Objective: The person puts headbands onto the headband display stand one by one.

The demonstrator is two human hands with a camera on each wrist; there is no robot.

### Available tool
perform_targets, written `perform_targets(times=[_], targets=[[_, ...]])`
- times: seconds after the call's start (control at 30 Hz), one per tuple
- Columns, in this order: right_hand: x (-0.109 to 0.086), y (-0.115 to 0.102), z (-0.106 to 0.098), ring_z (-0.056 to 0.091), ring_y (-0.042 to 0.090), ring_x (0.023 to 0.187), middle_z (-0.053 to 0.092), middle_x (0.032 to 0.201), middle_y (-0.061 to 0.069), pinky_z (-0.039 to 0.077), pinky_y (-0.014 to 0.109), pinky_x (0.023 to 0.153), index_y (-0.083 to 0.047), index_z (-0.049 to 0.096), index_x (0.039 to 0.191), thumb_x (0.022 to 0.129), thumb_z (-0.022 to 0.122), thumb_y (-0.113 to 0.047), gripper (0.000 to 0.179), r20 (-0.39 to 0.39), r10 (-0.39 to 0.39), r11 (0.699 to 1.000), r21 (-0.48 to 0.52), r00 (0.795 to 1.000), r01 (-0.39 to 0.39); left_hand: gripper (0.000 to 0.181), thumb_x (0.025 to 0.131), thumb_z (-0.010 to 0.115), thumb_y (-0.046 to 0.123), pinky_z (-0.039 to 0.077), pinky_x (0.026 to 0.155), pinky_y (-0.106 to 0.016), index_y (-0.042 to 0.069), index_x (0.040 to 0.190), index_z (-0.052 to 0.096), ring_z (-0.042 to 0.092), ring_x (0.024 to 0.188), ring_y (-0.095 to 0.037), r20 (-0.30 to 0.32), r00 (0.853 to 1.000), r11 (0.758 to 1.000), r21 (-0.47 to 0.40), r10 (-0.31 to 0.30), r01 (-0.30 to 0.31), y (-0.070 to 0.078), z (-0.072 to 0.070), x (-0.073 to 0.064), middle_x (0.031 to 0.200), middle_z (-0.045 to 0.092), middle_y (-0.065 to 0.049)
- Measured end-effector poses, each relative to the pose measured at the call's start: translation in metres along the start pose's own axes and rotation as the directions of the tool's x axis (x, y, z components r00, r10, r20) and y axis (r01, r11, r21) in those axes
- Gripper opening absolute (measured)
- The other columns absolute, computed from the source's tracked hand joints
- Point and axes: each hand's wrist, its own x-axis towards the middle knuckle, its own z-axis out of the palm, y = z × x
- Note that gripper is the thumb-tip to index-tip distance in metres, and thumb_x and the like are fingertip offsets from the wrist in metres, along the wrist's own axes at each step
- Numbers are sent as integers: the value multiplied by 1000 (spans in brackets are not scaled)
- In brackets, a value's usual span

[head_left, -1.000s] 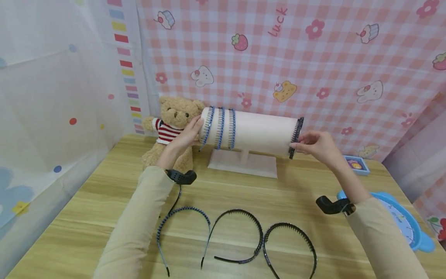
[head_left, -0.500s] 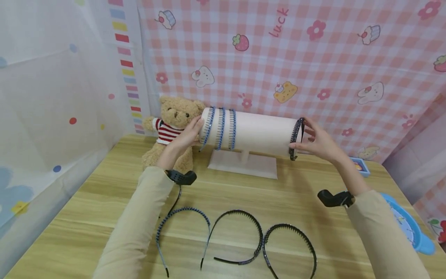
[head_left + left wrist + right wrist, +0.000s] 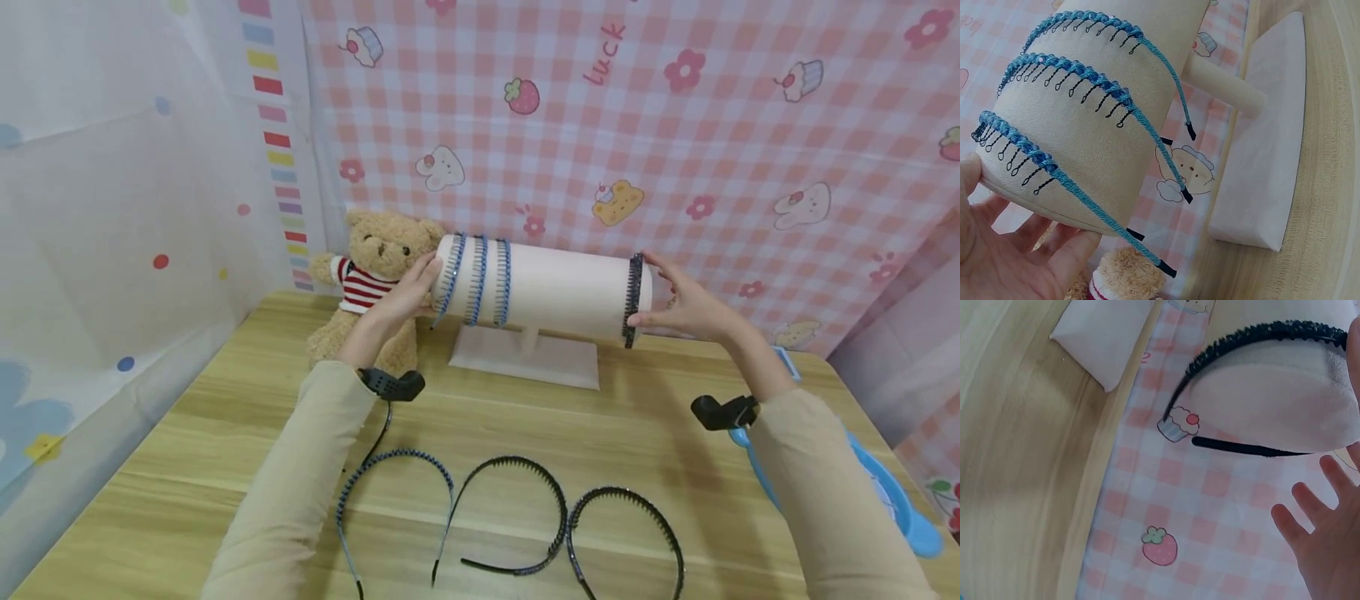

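A cream headband stand (image 3: 566, 287) has a padded horizontal roll on a flat base. My left hand (image 3: 405, 296) holds its left end, thumb and fingers spread around the rim. Three blue braided headbands (image 3: 1079, 72) sit side by side near that end. At the right end, my right hand (image 3: 693, 307) holds a black beaded headband (image 3: 633, 296) between thumb and index finger, with the band around the roll. In the right wrist view, the other fingers (image 3: 1313, 506) spread apart beyond the roll's end face, and the black band's tips (image 3: 1210, 443) hang past the roll.
On the wooden table in front lie a blue headband (image 3: 397, 454) and two dark headbands (image 3: 558, 492), with another dark band (image 3: 378, 437) partly behind the left forearm. A teddy bear (image 3: 378, 258) sits at left. A blue-rimmed object (image 3: 903, 508) is partly under the right arm.
My right hand has gone from pinching the black headband at the roll's edge to spanning it, and the band has slid slightly left onto the roll. The left hand stays in place.
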Motion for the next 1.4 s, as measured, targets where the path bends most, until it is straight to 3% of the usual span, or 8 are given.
perform_targets(times=[0.17,0.27,0.5,0.73,0.9,1.1,1.4], targets=[[4,-5,-2,15,41,137,14,151,20,16,61,109,-6,9,147,72,79,-31,106,9,23,996,-82,1000,-22,62,97,21,49,31,106,-54,20,148,2,17,139,-30,2,1000,1000,-8,2,-2,-1,1,1,152,11,-10],[8,-11,-2,25,40,133,23,147,22,22,58,109,-2,15,145,67,81,-36,108,-3,-1,987,-161,1000,1,63,97,21,50,31,107,-54,20,148,1,16,140,-30,6,1000,1000,-3,4,-4,-2,1,2,152,10,-10],[23,-29,4,45,36,118,43,134,24,40,50,97,1,30,139,60,80,-53,109,-34,-88,902,-428,996,65,63,96,22,51,30,107,-54,21,148,1,14,140,-29,1,1000,1000,-21,-15,15,-2,-2,2,153,8,-9],[35,-42,14,44,37,120,43,136,20,41,51,97,-4,30,141,59,78,-59,109,-21,-70,884,-465,997,53,59,99,20,42,26,108,-55,18,148,-2,12,140,-32,32,999,999,-34,-33,34,13,2,-11,153,6,-12],[42,-53,18,38,38,125,39,140,18,35,54,101,-4,30,141,60,75,-62,110,-3,-57,864,-501,998,48,60,98,20,47,28,108,-55,22,148,-1,14,140,-31,26,1000,1000,-21,-10,11,0,-1,1,153,6,-9],[54,-67,27,29,42,131,35,144,19,20,58,109,-4,27,143,62,71,-65,110,33,-52,832,-552,998,61,62,97,19,50,29,107,-54,21,148,-1,14,140,-31,19,1000,1000,6,5,-5,-2,-1,2,153,5,-9],[69,-81,40,32,41,130,37,143,19,21,58,109,-6,27,142,62,71,-66,110,58,-75,823,-561,995,95,61,98,19,48,29,107,-55,20,148,-1,17,138,-33,21,1000,1000,7,-2,2,0,1,2,152,7,-11]])
